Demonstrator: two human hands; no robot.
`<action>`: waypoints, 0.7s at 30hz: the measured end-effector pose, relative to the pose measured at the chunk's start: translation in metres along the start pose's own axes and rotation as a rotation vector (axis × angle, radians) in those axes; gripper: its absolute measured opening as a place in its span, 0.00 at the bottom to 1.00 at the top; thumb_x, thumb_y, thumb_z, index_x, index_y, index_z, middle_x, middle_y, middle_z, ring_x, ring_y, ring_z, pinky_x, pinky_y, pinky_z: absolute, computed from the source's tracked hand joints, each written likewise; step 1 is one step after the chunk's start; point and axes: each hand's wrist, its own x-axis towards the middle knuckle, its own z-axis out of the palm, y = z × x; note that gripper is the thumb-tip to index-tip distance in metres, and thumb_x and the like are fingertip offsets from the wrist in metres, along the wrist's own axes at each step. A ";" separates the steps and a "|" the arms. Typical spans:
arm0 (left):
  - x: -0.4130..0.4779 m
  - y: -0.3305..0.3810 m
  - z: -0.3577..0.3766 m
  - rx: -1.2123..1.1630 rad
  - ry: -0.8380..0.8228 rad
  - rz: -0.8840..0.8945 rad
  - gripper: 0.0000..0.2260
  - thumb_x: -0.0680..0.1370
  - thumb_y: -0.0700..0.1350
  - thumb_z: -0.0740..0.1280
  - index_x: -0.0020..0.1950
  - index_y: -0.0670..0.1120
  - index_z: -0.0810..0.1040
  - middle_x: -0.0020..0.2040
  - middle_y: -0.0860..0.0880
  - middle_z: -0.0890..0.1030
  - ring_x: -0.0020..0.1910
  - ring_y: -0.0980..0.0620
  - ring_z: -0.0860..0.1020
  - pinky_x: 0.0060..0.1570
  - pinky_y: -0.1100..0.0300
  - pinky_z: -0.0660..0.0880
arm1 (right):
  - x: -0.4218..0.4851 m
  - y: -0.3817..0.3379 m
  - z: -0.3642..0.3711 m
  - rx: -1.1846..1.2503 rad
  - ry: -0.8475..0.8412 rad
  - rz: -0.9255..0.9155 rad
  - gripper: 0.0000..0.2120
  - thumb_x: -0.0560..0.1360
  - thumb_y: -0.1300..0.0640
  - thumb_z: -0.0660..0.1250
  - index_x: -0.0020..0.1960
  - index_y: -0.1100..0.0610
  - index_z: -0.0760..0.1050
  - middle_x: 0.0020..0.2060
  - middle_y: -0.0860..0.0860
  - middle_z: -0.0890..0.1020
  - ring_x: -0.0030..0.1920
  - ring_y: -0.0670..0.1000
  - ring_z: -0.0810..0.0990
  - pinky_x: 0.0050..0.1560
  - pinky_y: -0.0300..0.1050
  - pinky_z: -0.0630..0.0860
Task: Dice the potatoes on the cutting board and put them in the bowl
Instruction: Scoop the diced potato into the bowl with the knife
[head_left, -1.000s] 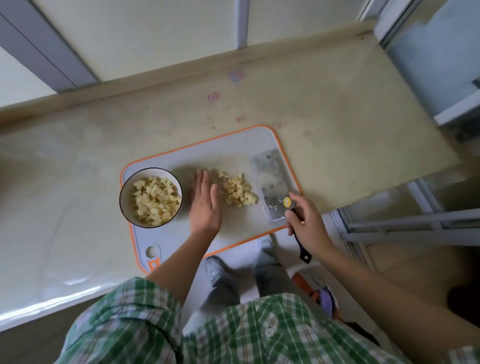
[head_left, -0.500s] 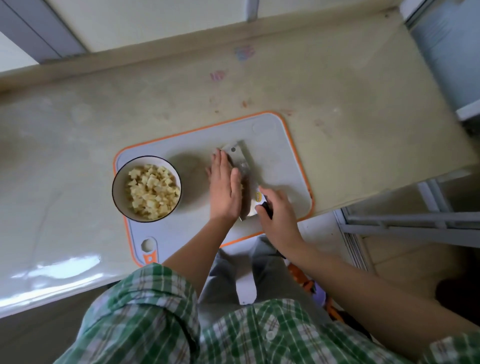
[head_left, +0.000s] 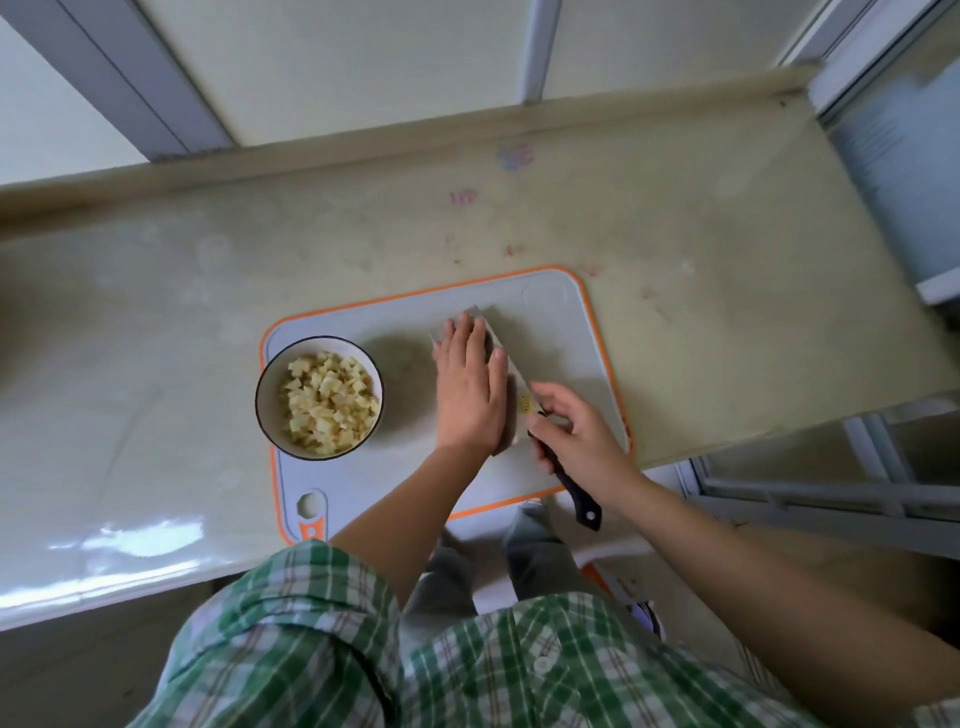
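At the 5 o'clock edge of the cutting board (head_left: 561, 332) your right hand (head_left: 576, 436) grips the cleaver (head_left: 514, 379) handle, your left hand (head_left: 470, 384) lies flat, fingers straight, against the blade, the pile loose a second ago now hidden between them, judged the last load for the bowl (head_left: 267, 415) of diced potato (head_left: 327, 402) at 9 o'clock.

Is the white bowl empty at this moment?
No, the bowl is well filled with pale diced potato pieces.
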 end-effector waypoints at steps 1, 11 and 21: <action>0.001 0.004 -0.004 0.003 0.011 0.000 0.32 0.79 0.57 0.43 0.74 0.39 0.64 0.77 0.41 0.59 0.78 0.44 0.51 0.75 0.54 0.42 | 0.001 -0.008 -0.004 0.011 -0.038 -0.005 0.13 0.79 0.66 0.62 0.61 0.54 0.72 0.42 0.55 0.77 0.26 0.47 0.72 0.27 0.41 0.71; -0.006 0.033 -0.059 -0.059 0.181 -0.081 0.24 0.79 0.53 0.49 0.67 0.42 0.73 0.74 0.44 0.65 0.76 0.47 0.55 0.75 0.50 0.47 | 0.014 -0.089 -0.015 -0.153 -0.384 -0.011 0.12 0.79 0.66 0.61 0.60 0.58 0.76 0.28 0.50 0.76 0.25 0.46 0.74 0.25 0.38 0.71; -0.026 0.015 -0.110 -0.153 0.303 -0.215 0.13 0.82 0.42 0.55 0.58 0.39 0.77 0.59 0.44 0.76 0.65 0.46 0.68 0.65 0.56 0.62 | 0.032 -0.137 0.035 -0.347 -0.619 0.099 0.19 0.79 0.66 0.60 0.69 0.59 0.68 0.29 0.54 0.78 0.25 0.47 0.76 0.28 0.37 0.73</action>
